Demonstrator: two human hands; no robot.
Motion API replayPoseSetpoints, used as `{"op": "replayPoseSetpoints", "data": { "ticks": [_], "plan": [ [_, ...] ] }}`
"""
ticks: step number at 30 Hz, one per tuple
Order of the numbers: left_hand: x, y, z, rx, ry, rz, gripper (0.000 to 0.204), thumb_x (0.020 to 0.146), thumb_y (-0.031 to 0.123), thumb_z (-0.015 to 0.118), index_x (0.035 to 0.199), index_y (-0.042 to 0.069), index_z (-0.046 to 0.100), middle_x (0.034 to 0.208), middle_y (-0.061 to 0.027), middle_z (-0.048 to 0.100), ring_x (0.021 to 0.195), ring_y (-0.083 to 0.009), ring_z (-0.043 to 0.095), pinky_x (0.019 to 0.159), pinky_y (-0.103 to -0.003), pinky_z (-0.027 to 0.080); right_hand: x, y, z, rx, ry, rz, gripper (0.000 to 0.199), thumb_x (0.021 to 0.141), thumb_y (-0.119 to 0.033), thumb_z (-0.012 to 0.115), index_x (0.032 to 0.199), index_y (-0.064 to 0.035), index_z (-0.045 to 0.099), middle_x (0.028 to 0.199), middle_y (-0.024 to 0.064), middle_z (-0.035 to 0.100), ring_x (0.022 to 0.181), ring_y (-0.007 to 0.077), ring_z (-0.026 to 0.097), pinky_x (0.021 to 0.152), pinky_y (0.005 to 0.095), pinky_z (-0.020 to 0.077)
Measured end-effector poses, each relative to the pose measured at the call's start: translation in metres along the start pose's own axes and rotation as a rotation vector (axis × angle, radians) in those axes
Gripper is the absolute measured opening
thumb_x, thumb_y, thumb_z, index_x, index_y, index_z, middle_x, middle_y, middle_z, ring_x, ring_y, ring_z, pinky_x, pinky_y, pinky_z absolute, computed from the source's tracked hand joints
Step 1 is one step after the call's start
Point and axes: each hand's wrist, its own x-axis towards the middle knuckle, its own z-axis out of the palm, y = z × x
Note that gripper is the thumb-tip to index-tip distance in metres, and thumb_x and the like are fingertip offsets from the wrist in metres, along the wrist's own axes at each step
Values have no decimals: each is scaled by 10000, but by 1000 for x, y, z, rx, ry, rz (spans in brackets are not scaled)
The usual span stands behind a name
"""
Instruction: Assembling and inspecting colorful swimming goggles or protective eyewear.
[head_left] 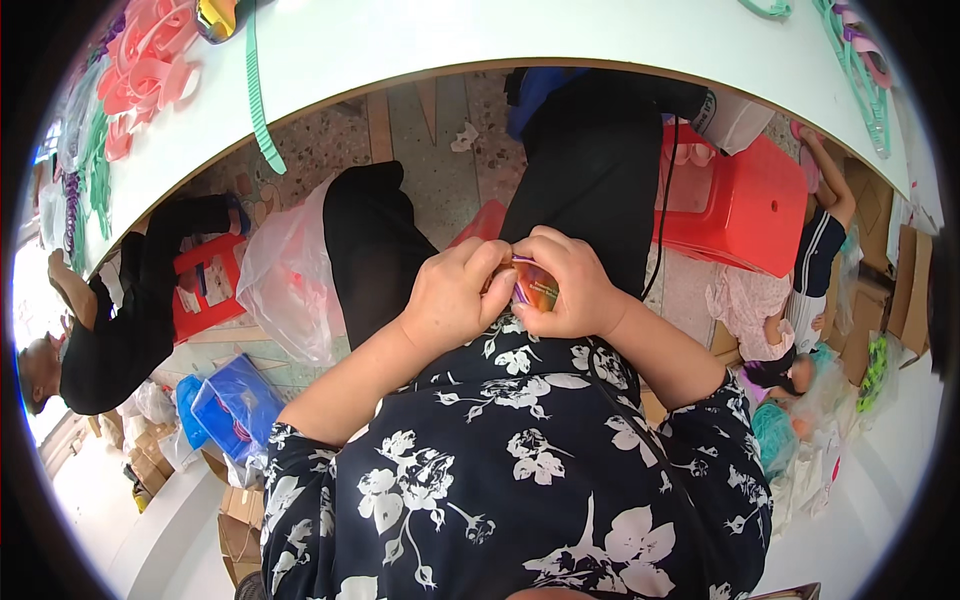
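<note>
My grip — left hand (455,290) and right hand (577,285) both pinching a shiny lens (537,286) — at the frame's centre. Handling appears under way, unfinished; how much remains I cannot tell. Upper left: a loose green strap (256,90) on the worktop (450,30).

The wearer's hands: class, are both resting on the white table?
No, the left hand and right hand hold a shiny multicoloured piece near the flowered top, away from the white table.
</note>
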Motion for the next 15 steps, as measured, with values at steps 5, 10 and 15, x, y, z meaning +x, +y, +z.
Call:
{"op": "replayPoseSetpoints", "data": {
  "ticks": [5, 10, 15],
  "plan": [
    [-12, 15, -25, -188, -88, -85, 547, 854, 289, 763, 1249, -30, 560, 1102, -209, 633, 971, -347, 663, 840, -407, 536, -10, -19, -18, 88, -11, 107, 540, 671, -301, 824, 1105, -29, 653, 892, 97, 608, 784, 277, 621, 701, 368, 498],
    [-29, 1, -42, -383, -293, -86, 729, 822, 258, 816, 1404, -31, 485, 1191, -200, 604, 1068, -307, 620, 932, -382, 501, -29, -35, -18, 58, -70, 205, 591, 755, -282, 816, 1233, -3, 606, 1054, 120, 627, 1011, 246, 608, 914, 330, 463],
    [-42, 9, -46, -466, -302, -216, 705, 833, 259, 807, 1399, -24, 496, 1266, -209, 586, 1128, -303, 611, 964, -377, 494, -48, -47, -10, 270, -100, 335, 695, 849, -315, 776, 1396, 11, 497, 1291, 211, 597, 1212, 310, 587, 1032, 383, 445]
  ]
}}
